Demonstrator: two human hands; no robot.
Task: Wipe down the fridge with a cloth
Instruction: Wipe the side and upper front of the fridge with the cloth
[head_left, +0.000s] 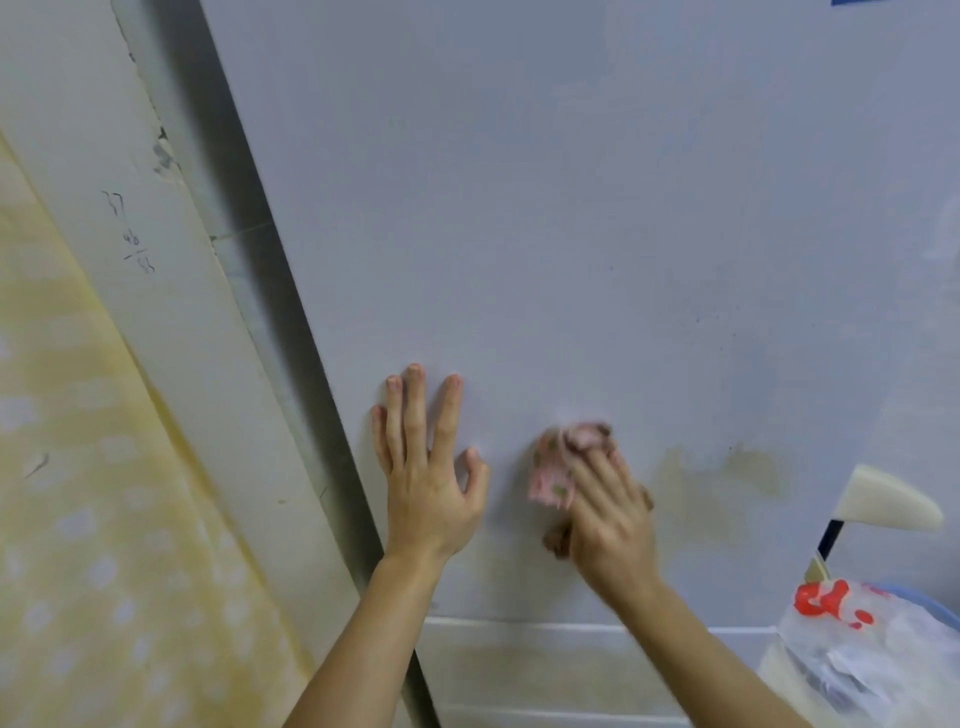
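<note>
The pale grey fridge (571, 234) side panel fills most of the view. My left hand (426, 462) lies flat on it near its left edge, fingers straight and spread. My right hand (608, 509) presses a crumpled pink patterned cloth (556, 467) against the panel, just right of the left hand; the cloth shows above and left of the fingers and is blurred. A yellowish-brown stain (722, 478) marks the panel to the right of the cloth.
A white wall (156, 291) with pencilled numbers and a yellow dotted curtain (78, 519) stand left of the fridge, past a dark gap. At the lower right are a cream handle on a dark rod (883, 501) and a plastic bag (857, 649) with red print.
</note>
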